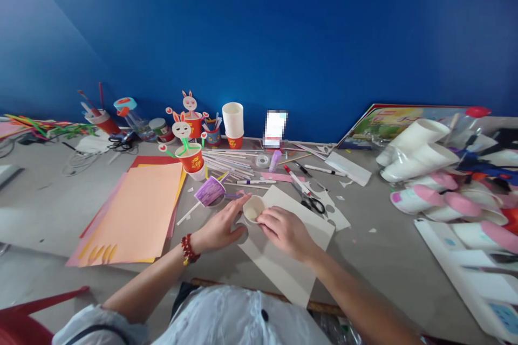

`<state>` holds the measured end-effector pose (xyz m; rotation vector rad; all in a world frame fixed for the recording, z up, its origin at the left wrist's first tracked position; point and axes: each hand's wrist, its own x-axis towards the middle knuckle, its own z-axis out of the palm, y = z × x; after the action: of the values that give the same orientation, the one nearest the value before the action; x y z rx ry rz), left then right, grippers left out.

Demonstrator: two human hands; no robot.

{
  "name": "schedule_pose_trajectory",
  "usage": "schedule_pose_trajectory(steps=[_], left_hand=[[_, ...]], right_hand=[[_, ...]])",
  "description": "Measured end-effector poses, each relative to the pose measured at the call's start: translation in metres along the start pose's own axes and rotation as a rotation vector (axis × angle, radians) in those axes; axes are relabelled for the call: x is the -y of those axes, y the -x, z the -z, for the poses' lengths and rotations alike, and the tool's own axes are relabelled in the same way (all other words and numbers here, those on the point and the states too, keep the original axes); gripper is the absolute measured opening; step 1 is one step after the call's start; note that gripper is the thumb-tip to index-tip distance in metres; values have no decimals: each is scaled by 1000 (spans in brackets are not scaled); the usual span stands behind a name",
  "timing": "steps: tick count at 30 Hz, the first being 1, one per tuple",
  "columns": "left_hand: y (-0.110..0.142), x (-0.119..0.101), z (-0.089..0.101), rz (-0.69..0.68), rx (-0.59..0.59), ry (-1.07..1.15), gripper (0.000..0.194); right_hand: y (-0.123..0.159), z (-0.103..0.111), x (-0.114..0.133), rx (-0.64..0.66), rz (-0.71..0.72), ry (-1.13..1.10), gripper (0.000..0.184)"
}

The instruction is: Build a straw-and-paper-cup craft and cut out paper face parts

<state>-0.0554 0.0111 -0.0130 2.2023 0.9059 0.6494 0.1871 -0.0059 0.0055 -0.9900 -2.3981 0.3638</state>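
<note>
the work in hand looks to be at an early stage for the white cup (251, 202): it is tipped with its mouth toward the camera, held between the 2 hands just over the white sheet (301, 275) on the grey surface (376, 264), and what shows of it is bare, with no colour or cut-out on it.

the left hand (222, 227) has its grip apart, thumb spread from the fingers, fingertips resting against the rim. the right hand (286, 230) has its grip clamped on the near right edge of the cup, fingers drawn together there; the thumb is mostly hidden.

what seems done stands nearby: 2 paper rabbits with red cups, the front rabbit (182, 129) above its red cup (189, 159) and the rear rabbit (190, 101) behind it. a purple cup (209, 192) with a straw (188, 214) lies on its side, coloured in.

cutting has been done too, i judge: a scrap with round holes (339, 220) lies beside the scissors (312, 204). left to do, probably, is any colouring or joining of the bare cup; markers and tape (262, 160) lie within reach.
</note>
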Motion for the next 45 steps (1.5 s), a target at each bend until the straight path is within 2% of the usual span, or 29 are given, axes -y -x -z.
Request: schedule_pose_trajectory(steps=[5,10,17,24,27,31,35,41,45], left_hand=[[-1,-2,-4,2,12,-18,83],[0,0,-8,-17,-19,-60,75],[4,8,-12,-50,-32,-106,79],[4,12,-6,-90,-61,57,88],[5,14,-3,-34,-110,168,90],[7,13,-2,38,-170,173,88],[8,11,0,63,-214,132,81],[10,10,4,117,-124,70,57],[10,10,6,154,-110,100,41]], right_hand=[[8,-5,-2,-21,5,-8,15],[13,-16,-4,21,-25,-7,24],[10,-22,-2,75,-22,52,19],[8,-18,-1,75,-5,37,14],[9,-16,-1,72,-11,27,13],[13,-15,-3,76,-37,24,13],[14,-16,-4,85,-48,42,14],[8,-18,4,75,-63,78,15],[7,-19,5,79,-66,82,16]])
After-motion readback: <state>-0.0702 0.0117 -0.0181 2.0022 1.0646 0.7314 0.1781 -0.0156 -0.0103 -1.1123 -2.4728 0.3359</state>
